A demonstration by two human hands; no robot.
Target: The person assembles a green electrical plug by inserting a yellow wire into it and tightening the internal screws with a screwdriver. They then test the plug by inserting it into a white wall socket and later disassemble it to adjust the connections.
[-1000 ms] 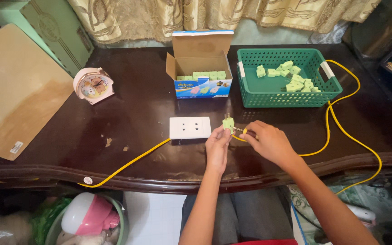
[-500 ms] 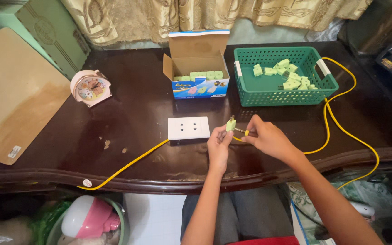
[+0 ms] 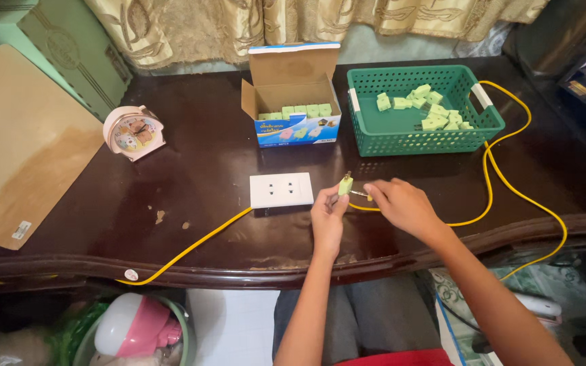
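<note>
Frame centre, above dark worktop [image 3: 191, 169]: left hand [image 3: 327, 215] grip pinching small green plug [image 3: 345, 184]. Right hand [image 3: 401, 203] grip pinching yellow cable [image 3: 503, 183] end just beside plug. White socket plate [image 3: 281, 190] left of hands.

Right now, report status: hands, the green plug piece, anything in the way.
Left hand pinching small green plug piece. Right hand on yellow cable end beside it. White socket plate just left, untouched. Nothing blocking.

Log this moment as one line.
left hand: holds green plug | right hand: pinches yellow cable end | white socket plate: beside
</note>
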